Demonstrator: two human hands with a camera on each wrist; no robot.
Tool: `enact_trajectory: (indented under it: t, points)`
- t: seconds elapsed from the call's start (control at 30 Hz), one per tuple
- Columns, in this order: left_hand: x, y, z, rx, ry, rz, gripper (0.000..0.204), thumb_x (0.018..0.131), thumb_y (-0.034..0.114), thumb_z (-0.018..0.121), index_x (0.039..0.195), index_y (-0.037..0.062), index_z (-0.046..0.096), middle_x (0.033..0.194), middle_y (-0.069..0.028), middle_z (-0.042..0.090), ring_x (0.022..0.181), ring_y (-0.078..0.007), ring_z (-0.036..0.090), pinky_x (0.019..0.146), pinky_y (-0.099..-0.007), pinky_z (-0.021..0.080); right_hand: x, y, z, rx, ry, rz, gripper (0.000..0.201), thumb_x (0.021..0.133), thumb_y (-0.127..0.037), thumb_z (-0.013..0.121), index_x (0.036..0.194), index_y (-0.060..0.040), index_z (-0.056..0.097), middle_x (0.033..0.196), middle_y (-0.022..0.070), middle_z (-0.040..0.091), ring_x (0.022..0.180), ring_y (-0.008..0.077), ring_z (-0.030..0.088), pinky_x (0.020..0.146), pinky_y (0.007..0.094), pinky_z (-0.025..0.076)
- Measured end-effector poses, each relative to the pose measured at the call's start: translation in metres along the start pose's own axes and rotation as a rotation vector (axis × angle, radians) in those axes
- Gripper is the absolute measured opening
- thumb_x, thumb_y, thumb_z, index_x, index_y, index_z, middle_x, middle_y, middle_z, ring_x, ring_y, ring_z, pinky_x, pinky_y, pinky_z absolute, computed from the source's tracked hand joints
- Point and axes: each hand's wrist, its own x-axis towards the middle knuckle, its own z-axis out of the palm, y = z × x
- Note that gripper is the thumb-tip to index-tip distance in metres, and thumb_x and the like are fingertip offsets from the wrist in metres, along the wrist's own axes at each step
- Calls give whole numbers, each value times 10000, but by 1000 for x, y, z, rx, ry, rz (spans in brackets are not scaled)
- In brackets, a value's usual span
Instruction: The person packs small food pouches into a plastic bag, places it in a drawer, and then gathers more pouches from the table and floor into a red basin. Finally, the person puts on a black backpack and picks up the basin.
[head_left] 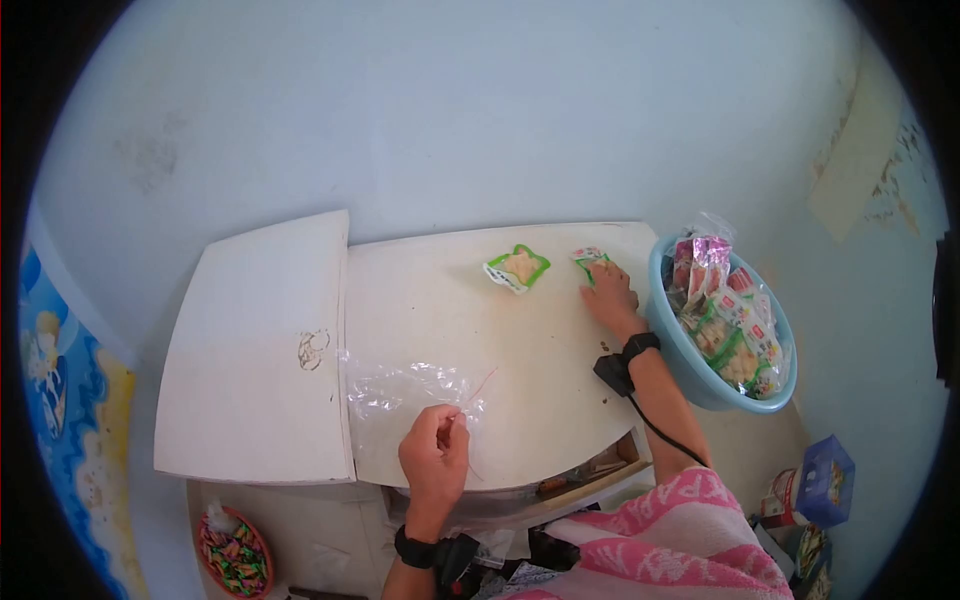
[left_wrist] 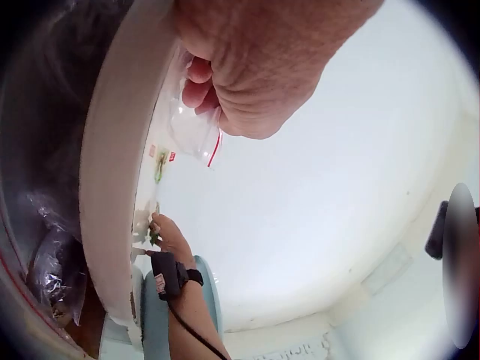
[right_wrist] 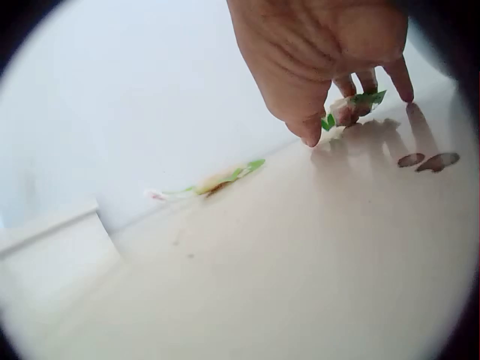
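In the head view my left hand (head_left: 435, 450) is over the front of the white tabletop, fingers curled. It grips a clear plastic zip bag (head_left: 410, 385) by its end. The bag's red seal strip (left_wrist: 215, 150) shows beside the fingers in the left wrist view. Toward the back right, my right hand (head_left: 612, 300) has its thumb and fingers around a small green-and-white snack packet (head_left: 588, 256) low on the tabletop. The little finger reaches down to the surface in the right wrist view. Left of that hand lies a second green-edged snack packet (head_left: 520, 268) with pale contents.
A blue basin (head_left: 668, 330) full of packaged snacks stands close to the right forearm. A raised white panel (head_left: 250, 400) borders the tabletop (head_left: 450, 310) on the left. Below the front edge is an open drawer (head_left: 600, 470). A red basket (head_left: 262, 545) of wrapped sweets sits lower left.
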Motion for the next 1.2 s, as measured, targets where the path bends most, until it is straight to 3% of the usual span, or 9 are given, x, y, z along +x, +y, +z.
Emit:
enact_trajectory:
  t: [0.23, 0.43, 0.5, 0.57, 0.63, 0.8, 1.07, 1.13, 1.2]
  points:
    - [0, 2, -1, 25, 11, 15, 76, 948, 57, 700, 1012, 18, 686, 771, -60, 656, 637, -117, 589, 602, -271, 476, -52, -23, -33, 112, -23, -252, 309, 851, -146, 692, 1147, -131, 602, 1132, 126, 621, 1084, 388, 611, 877, 519, 543]
    - [3, -9, -4, 33, -39, 6, 72, 1002, 86, 656, 1008, 19, 682, 832, -12, 638, 715, -71, 543, 645, -247, 455, -124, -42, -31, 330, 160, -322, 189, 843, -55, 630, 1024, -67, 578, 900, 200, 635, 923, 432, 630, 802, 529, 501]
    - [3, -14, -4, 165, -30, 75, 84, 1016, 94, 645, 1020, 18, 680, 862, -4, 634, 750, -67, 531, 673, -236, 447, -152, -48, -31, 430, 199, -409, 226, 797, -4, 594, 1020, -38, 597, 923, 207, 651, 923, 434, 636, 825, 532, 505]
    - [7, -29, -4, 185, -25, 151, 100, 1021, 105, 646, 1039, 11, 673, 864, -2, 627, 747, -70, 522, 676, -232, 440, -180, -65, -23, 255, 260, -390, 349, 749, -19, 626, 1097, -46, 634, 937, 180, 668, 931, 390, 647, 876, 513, 510]
    - [12, -34, -5, 102, -62, -8, 119, 1031, 111, 636, 1066, 0, 663, 867, 7, 623, 739, -66, 515, 663, -228, 434, -212, -84, -20, 168, 336, -339, 359, 754, -67, 679, 1112, -72, 647, 1022, 155, 662, 1022, 364, 634, 935, 476, 506]
    - [22, -41, -9, 100, -122, 4, 143, 1042, 119, 624, 1083, -16, 647, 849, 17, 604, 722, -50, 496, 639, -209, 416, -260, -93, -14, 487, 474, -295, 311, 725, 2, 679, 1026, -51, 620, 1112, 128, 606, 1137, 346, 581, 992, 458, 482]
    - [33, -45, -17, 149, -130, 4, 141, 1041, 116, 622, 1092, -11, 657, 853, 12, 606, 739, -50, 510, 650, -212, 430, -254, -79, -13, 626, 483, -270, 268, 752, -9, 660, 1014, -49, 624, 1187, 133, 603, 1183, 359, 579, 966, 456, 516]
    - [39, -48, -24, 211, -123, -27, 141, 1039, 114, 623, 1100, -6, 668, 878, 4, 625, 774, -64, 546, 682, -219, 456, -242, -75, -12, 530, 541, -237, 238, 762, -18, 646, 998, -46, 654, 1108, 162, 622, 1140, 375, 597, 950, 476, 509]
    - [48, -68, -27, 331, -88, 225, 141, 1026, 104, 632, 1110, 3, 683, 939, -16, 662, 829, -98, 602, 739, -247, 500, -221, -69, -9, 545, 420, -253, 190, 809, -37, 595, 980, -42, 678, 1039, 194, 652, 1058, 372, 634, 933, 473, 514]
